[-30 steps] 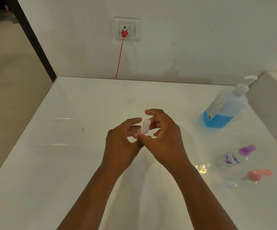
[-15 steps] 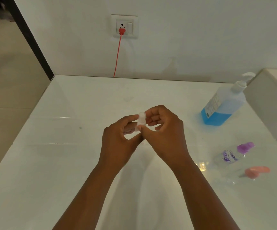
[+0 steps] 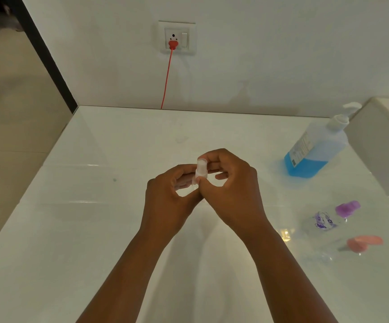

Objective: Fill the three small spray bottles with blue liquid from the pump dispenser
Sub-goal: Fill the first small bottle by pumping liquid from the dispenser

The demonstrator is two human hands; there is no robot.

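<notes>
both hands (image 3: pixel 202 187) pinch small clear plastic spray bottle (image 3: pixel 200 170).

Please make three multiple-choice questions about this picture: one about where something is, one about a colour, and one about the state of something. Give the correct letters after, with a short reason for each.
1. Where does the pump dispenser stand on the table?
A. far right side
B. near left corner
C. between the forearms

2. What colour is the cap of the small bottle lying nearest the dispenser?
A. green
B. purple
C. black

3. What is the state of the white-capped spray bottle?
A. lying on the table
B. standing beside the wall socket
C. held by both hands

Answers:
1. A: it stands to the right, near the wall.
2. B: its cap is purple; the pink-capped bottle lies nearer the camera.
3. C: the left hand and right hand pinch it above the table.
</notes>
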